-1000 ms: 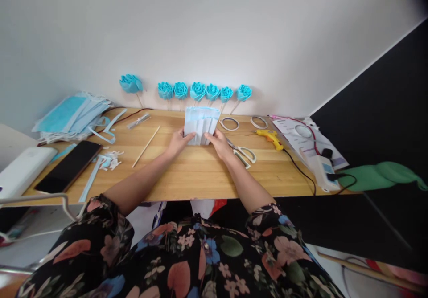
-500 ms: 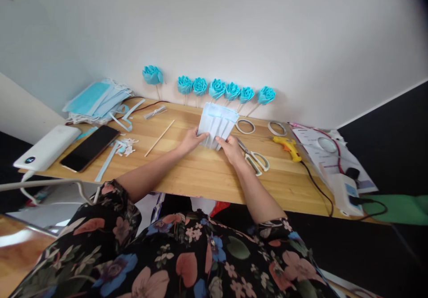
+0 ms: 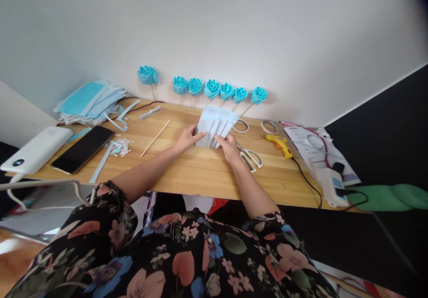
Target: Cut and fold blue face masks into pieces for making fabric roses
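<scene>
Between my two hands is a pleated light-blue face mask (image 3: 216, 122), its pale side up and no ear loops showing on it. My left hand (image 3: 187, 139) grips its lower left edge with the thumb on top. At the lower right edge, my right hand (image 3: 229, 147) pinches it the same way; the fingers beneath are hidden. White-handled scissors (image 3: 251, 157) lie just right of my right hand, their blades partly covered. A thin wooden stick (image 3: 155, 138) rests on the table to the left of my left hand.
Several blue mask roses (image 3: 212, 88) on sticks lean along the wall. Left are stacked masks (image 3: 88, 100), a phone (image 3: 83, 149), a power bank (image 3: 36, 149) and scraps (image 3: 122, 147). Right are tape rolls (image 3: 269, 127), a yellow glue gun (image 3: 281, 144) and a power strip (image 3: 331, 186).
The whole view has shifted slightly, so things sit a little further left. Both hands keep hold of the mask, whose pleats have fanned out a little at the upper right.
</scene>
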A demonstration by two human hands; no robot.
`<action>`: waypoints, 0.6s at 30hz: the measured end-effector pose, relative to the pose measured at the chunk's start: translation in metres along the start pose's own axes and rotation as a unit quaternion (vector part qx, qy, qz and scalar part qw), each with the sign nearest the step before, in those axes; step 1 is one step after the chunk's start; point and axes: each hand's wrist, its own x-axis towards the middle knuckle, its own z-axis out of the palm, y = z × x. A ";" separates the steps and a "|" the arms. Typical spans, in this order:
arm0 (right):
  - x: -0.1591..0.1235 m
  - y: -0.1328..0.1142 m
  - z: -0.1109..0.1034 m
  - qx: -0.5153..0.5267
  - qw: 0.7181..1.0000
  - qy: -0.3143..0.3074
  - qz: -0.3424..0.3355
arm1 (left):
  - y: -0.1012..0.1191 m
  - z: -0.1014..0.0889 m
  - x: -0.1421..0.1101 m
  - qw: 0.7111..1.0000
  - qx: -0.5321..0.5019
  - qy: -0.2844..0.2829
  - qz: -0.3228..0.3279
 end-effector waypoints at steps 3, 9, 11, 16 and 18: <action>-0.001 -0.001 0.002 0.008 1.000 -0.001 0.006 | -0.002 0.000 0.002 1.000 -0.014 0.014 0.005; -0.002 -0.007 0.002 0.030 0.999 0.006 -0.009 | -0.006 0.003 0.004 0.999 -0.005 0.020 -0.032; -0.002 -0.009 0.002 0.038 0.999 0.005 -0.027 | -0.006 0.003 0.004 0.999 0.007 0.024 -0.043; -0.002 -0.017 0.003 0.031 0.998 -0.014 -0.046 | -0.004 0.004 0.003 0.997 0.018 0.053 -0.049; -0.003 -0.020 0.004 0.021 0.999 -0.018 -0.035 | -0.003 0.004 0.002 0.997 0.024 0.056 -0.050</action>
